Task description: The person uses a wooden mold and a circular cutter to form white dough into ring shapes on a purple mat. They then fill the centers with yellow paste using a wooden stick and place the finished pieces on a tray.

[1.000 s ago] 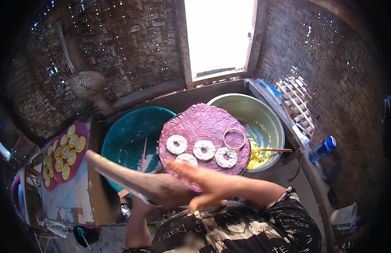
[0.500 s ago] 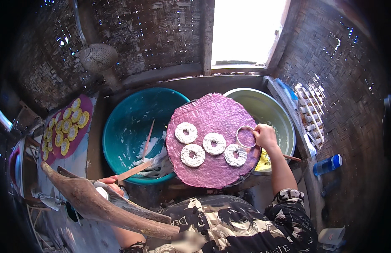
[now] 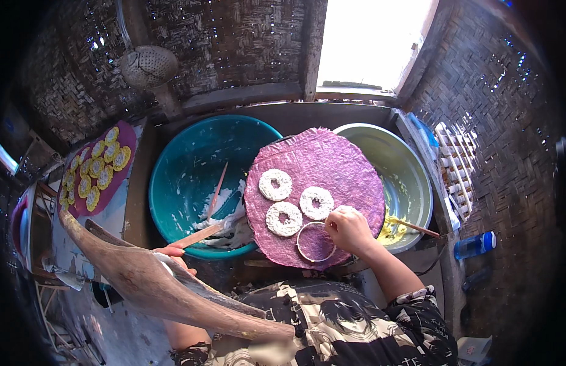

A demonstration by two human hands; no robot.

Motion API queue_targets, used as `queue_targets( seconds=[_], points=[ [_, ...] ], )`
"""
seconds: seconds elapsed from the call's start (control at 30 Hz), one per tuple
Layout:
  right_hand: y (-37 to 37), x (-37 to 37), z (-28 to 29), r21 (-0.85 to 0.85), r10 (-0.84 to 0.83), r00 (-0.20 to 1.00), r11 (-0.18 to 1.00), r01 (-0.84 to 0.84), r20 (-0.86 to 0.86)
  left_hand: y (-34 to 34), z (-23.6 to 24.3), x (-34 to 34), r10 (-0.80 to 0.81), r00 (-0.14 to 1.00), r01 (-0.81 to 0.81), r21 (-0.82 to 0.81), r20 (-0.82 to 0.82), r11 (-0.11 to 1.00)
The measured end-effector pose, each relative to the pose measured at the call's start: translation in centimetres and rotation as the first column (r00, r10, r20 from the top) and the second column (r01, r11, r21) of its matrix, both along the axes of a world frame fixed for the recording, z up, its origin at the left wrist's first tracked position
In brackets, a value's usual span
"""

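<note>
My right hand point(image 3: 350, 229) pinches the rim of a thin pale ring point(image 3: 300, 249) lying on a round, crinkled purple sheet point(image 3: 313, 155). Three white lumpy rings with holes point(image 3: 274, 184) show beside it; the area under my hand is hidden. My left hand point(image 3: 179, 255), partly hidden behind a weathered wooden piece point(image 3: 124, 274), grips a flat wooden spatula point(image 3: 200, 234) reaching into a teal basin point(image 3: 173, 177) with white paste and a pink stick point(image 3: 219, 186). An olive basin point(image 3: 417, 177) at right of the sheet holds yellow paste and a wooden-handled utensil point(image 3: 426, 230).
At left, yellow flower-shaped pieces point(image 3: 105, 177) lie on another purple sheet. A perforated scoop point(image 3: 149, 66) hangs on the woven wall. A slatted rack point(image 3: 457, 168) and blue bottle point(image 3: 475, 244) sit along the right ledge, under a bright window point(image 3: 371, 43).
My right hand has carried the pale ring from the sheet's right side down toward its lower middle, covering one white piece. The view has also shifted.
</note>
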State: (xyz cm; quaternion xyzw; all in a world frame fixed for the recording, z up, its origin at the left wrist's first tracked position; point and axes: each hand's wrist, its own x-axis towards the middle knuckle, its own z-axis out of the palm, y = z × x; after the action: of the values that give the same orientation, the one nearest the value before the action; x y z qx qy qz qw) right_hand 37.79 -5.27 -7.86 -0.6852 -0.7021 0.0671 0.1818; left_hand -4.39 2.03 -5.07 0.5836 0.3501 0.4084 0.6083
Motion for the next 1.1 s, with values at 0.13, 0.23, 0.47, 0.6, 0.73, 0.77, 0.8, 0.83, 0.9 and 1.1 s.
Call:
queue_targets(
  seconds=[0.13,0.23,0.47,0.6,0.73,0.77,0.8,0.83,0.9,1.1],
  points=[
    [0.3,0.0,-0.3,-0.006,-0.052,0.997,0.999,0.053,0.049,-1.0,-1.8,1.8,0.184,0.982,-0.169,0.569,0.031,0.805],
    [0.4,-0.2,-0.5,-0.053,-0.080,0.994,0.995,0.084,0.073,-1.1,-2.7,1.7,0.246,0.969,-0.197,0.600,0.000,0.776],
    [-0.2,0.2,3.6,-0.063,-0.187,0.982,0.980,0.187,0.007,-0.5,-0.3,1.6,0.279,0.848,-0.438,-0.298,-0.451,0.848],
    [-2.1,0.7,7.9,-0.011,-0.006,0.965,1.000,0.004,-0.262,1.5,2.4,5.2,0.051,0.968,-0.159,-0.441,-0.248,0.883],
    [-2.6,-2.3,7.1,0.007,0.268,0.259,0.708,-0.707,-0.928,1.8,2.5,11.7,-0.184,0.961,0.252,0.376,-0.208,0.892],
    [-2.9,-2.3,7.0,-0.166,0.026,0.237,0.639,-0.751,-0.971,2.0,2.5,13.2,-0.211,0.941,0.317,0.475,-0.264,0.821],
    [-3.4,-2.3,6.9,-0.315,-0.216,0.234,0.522,-0.793,-0.948,2.5,2.7,14.4,-0.230,0.906,0.393,0.506,-0.355,0.768],
    [-3.2,-2.4,6.4,-0.199,-0.200,0.115,0.476,-0.857,-0.973,2.8,3.0,15.5,-0.245,0.818,0.506,0.450,-0.520,0.735],
    [-4.3,-1.5,6.6,-0.161,-0.258,0.020,0.540,-0.826,-0.966,3.9,4.4,17.5,-0.472,0.794,0.603,0.393,-0.383,0.695],
    [-9.5,3.4,9.5,-0.157,-0.390,-0.075,0.530,-0.833,-0.918,5.7,11.6,24.3,-0.599,-0.048,0.688,0.461,0.799,0.560]
  ],
)
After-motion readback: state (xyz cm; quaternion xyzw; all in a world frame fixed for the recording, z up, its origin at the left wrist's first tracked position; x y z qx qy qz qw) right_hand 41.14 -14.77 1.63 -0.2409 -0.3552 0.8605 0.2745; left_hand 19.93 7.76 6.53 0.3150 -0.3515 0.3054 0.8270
